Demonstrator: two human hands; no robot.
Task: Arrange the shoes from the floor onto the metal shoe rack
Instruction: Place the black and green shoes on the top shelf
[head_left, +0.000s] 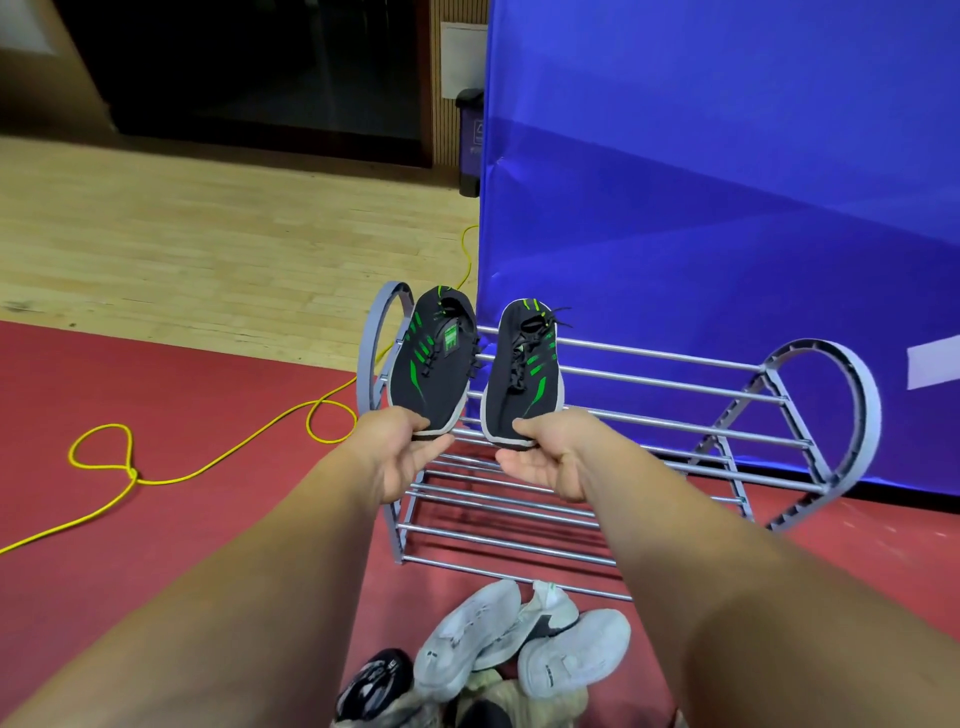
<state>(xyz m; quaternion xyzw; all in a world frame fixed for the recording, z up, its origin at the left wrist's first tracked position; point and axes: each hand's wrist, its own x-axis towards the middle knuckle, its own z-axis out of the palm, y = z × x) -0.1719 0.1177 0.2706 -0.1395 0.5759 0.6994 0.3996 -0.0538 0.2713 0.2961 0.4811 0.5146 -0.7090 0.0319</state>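
Your left hand (400, 453): it pinches the toe of the left black shoe (434, 358), thumb on top and fingers curled under the sole.
Your right hand (545, 457): it pinches the toe of the right black shoe (522, 374) the same way.
The two black shoes: they have green stripes and white soles. They sit side by side, close but apart, heels pointing away from you.
Where they are: over the top bars at the left end of the metal shoe rack (675, 382). You cannot tell if they touch the bars.
The rack: it stands on the red floor (156, 415), right in front of the blue wall (727, 182).
Shoes on the floor: white shoes (467, 639) lie in a pile by the rack's front edge, with a dark shoe (374, 686) next to them.
Left side: a yellow cord (208, 462) loops over the red floor.
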